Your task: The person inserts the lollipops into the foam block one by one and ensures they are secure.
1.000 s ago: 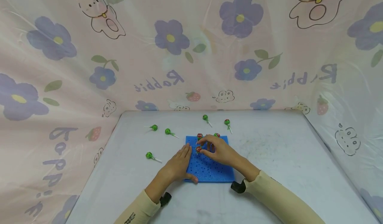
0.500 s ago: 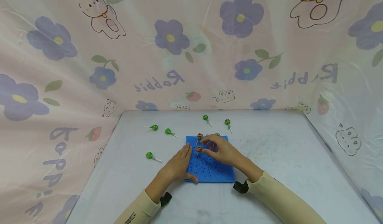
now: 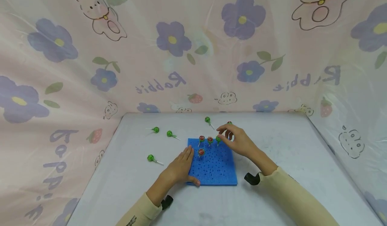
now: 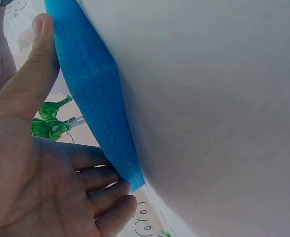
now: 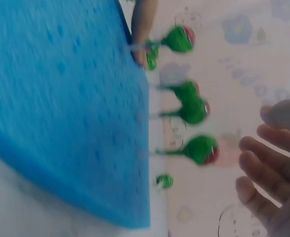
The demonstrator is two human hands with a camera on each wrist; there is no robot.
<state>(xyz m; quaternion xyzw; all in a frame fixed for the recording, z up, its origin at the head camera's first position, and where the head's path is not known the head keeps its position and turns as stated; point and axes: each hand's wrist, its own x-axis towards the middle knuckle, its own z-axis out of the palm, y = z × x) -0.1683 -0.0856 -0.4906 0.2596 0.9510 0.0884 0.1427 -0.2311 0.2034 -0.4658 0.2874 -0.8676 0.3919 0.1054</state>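
Observation:
A blue foam board [image 3: 211, 172] dotted with small holes lies on the table. Three lollipops stand in a row along its far edge, among them a middle one [image 3: 210, 139], and another lollipop [image 3: 201, 152] stands nearer the left hand. The left hand [image 3: 179, 167] rests with extended fingers on the board's left edge; in the left wrist view its thumb and fingers touch the foam [image 4: 98, 89]. My right hand [image 3: 239, 142] hovers over the board's far right corner, fingers loosely bent. The right wrist view shows it [image 5: 278, 163] holding nothing, apart from the upright lollipops [image 5: 201, 149].
Loose lollipops lie on the white table [image 3: 287, 159]: one [image 3: 151, 157] left of the board, two [image 3: 155, 130] [image 3: 169, 133] farther back, one [image 3: 207, 119] behind the board, and one [image 3: 229, 122] partly hidden behind the right hand. A patterned curtain [image 3: 205, 64] hangs behind.
The right hand has moved right and away from the lollipop nearer the left hand, uncovering the far row. The left hand has stayed on the board.

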